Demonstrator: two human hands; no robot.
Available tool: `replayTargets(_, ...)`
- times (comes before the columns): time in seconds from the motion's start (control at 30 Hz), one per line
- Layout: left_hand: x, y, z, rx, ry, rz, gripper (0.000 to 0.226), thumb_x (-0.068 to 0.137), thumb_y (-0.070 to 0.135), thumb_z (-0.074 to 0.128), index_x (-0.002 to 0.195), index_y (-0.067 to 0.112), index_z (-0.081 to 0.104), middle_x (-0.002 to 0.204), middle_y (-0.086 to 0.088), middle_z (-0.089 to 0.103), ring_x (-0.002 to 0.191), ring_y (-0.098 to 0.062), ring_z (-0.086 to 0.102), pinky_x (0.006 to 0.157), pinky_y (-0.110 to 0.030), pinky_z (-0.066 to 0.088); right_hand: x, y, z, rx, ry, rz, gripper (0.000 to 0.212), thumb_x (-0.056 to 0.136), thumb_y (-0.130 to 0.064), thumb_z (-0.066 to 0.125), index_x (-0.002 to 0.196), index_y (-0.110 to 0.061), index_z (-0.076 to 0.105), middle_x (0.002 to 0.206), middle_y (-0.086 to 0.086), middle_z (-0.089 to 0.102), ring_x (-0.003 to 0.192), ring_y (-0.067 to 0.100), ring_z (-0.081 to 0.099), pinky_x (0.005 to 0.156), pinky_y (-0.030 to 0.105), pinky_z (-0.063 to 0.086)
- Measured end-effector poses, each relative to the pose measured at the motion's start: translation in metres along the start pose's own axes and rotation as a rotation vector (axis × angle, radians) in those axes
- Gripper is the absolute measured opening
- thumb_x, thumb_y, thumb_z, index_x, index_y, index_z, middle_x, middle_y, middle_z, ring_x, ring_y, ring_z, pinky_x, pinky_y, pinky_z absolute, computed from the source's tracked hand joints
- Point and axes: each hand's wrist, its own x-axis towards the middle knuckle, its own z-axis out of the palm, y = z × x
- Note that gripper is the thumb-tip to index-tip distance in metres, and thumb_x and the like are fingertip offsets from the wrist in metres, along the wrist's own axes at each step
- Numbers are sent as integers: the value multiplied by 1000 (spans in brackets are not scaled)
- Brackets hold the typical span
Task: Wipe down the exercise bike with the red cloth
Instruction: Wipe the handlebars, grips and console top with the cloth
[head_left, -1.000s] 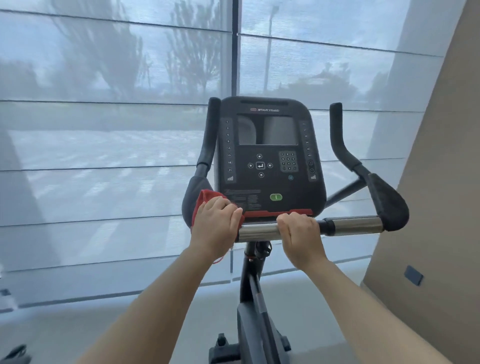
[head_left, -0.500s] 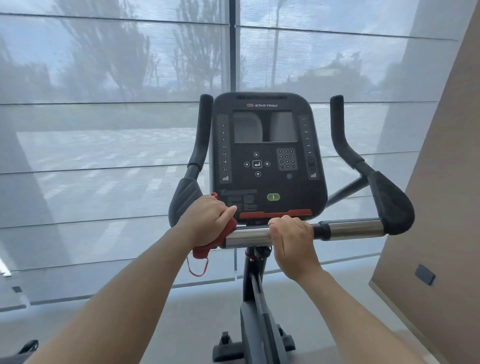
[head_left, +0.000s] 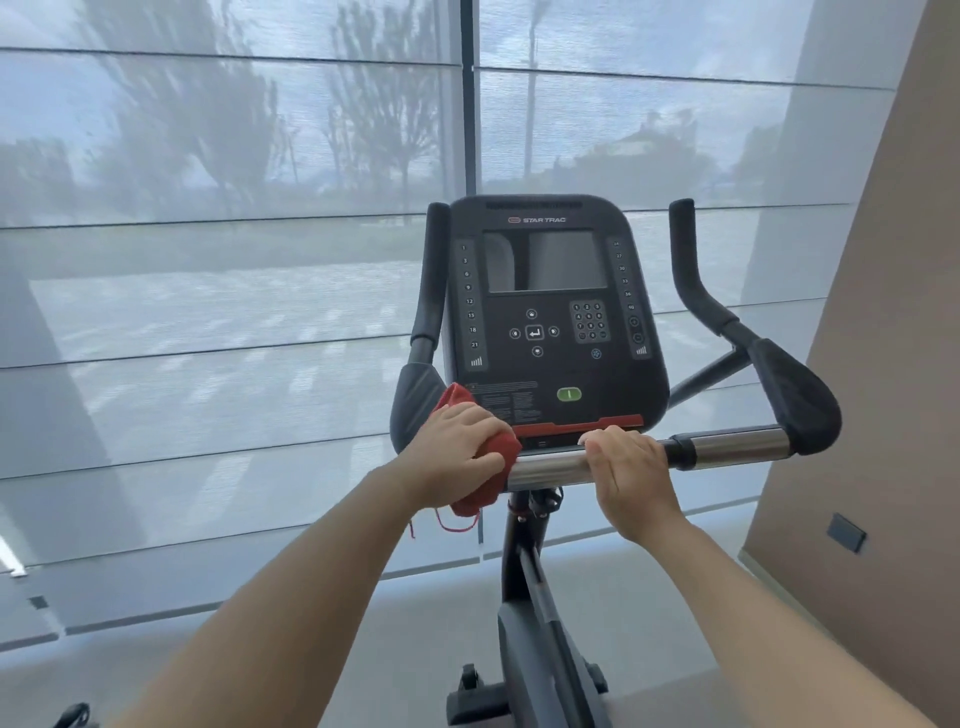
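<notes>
One part underway: our left hand (head_left: 457, 457) clamps the red cloth (head_left: 480, 496) on the chrome handlebar (head_left: 737, 447); our right hand (head_left: 628, 467) grips it bare. We judge the console (head_left: 550, 312) and frame (head_left: 524, 597) still to do.

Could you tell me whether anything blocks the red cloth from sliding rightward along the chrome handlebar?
Yes: the right hand grips the chrome handlebar just right of the red cloth, which the left hand holds against it.

Shaded window (head_left: 208, 312); beige wall (head_left: 883, 364), perhaps socket (head_left: 845, 531).
</notes>
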Motion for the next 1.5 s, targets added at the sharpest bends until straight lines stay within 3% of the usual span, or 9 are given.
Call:
replayTargets(0.07, -8, -6, -7, -15, -54, 35, 45, 84, 40, 39, 128, 31, 46, 129, 10, 48, 125, -10, 33, 110, -32, 23, -1, -3, -2, -8, -5, 19, 40, 96, -34, 14, 79, -23, 48, 72, -8, 47, 73, 15, 42, 80, 31, 34)
replayTargets(0.2, -17, -5, -2, 73, 86, 85, 38, 94, 37, 41, 130, 25, 44, 134, 8, 47, 130, -12, 33, 112, -33, 24, -1, -8, -6, -26, -29, 53, 37, 97, -33, 17, 76, -24, 45, 72, -8, 47, 74, 15, 42, 82, 29, 33)
replayTargets(0.4, -21, -2, 3, -14, 285, -24, 28, 96, 26, 42, 120, 16, 51, 125, 3, 52, 120, -16, 42, 104, -28, 32, -1, -10, -10, -39, -94, 55, 33, 99, -30, 21, 81, -24, 47, 76, -8, 48, 78, 14, 43, 83, 28, 32)
replayTargets(0.53, -18, -12, -15, -91, 360, -167, 20, 97, 20, 39, 111, 14, 53, 115, 0, 51, 109, -17, 42, 94, -30, 37, 0, -14, -12, -72, -90, 52, 39, 94, -39, 10, 74, -26, 41, 69, -12, 42, 72, 14, 39, 76, 27, 28)
replayTargets(0.63, -18, -22, -34, -186, 503, -198, 12, 97, 13, 41, 102, 13, 52, 97, 2, 51, 96, -18, 46, 80, -11, 32, 0, -17, -11, -92, -70, 51, 43, 90, -42, 3, 72, -26, 38, 66, -13, 38, 70, 13, 36, 75, 26, 26)
replayTargets(0.7, -15, -31, -44, -170, 571, -224, 14, 96, 13, 44, 107, 10, 52, 102, -3, 54, 99, -22, 48, 84, -11, 31, -1, -17, -9, -100, -54, 59, 41, 91, -41, 4, 71, -26, 37, 67, -12, 37, 70, 13, 36, 75, 27, 28)
replayTargets(0.83, -14, -44, -29, -139, 301, -189, 27, 97, 21, 42, 121, 14, 52, 131, -9, 48, 125, -27, 38, 104, -33, 28, -2, -17, -7, -93, -19, 65, 39, 91, -40, 5, 72, -26, 37, 66, -11, 36, 69, 14, 36, 76, 27, 27)
replayTargets(0.9, -18, -43, -11, -137, 218, -158, 31, 98, 24, 39, 127, 17, 49, 147, -7, 34, 139, -27, 22, 114, -40, 17, -2, -17, -6, -89, 3, 65, 38, 91, -40, 7, 72, -26, 37, 65, -12, 34, 69, 13, 34, 75, 27, 25)
replayTargets(1.5, -32, -20, 7, -156, 298, -154, 33, 100, 31, 32, 128, 25, 49, 152, 2, 30, 144, -19, 13, 118, -35, 12, -5, -16, -6, -77, -15, 84, 36, 96, -30, 15, 80, -22, 46, 74, -9, 42, 75, 15, 38, 80, 28, 29)
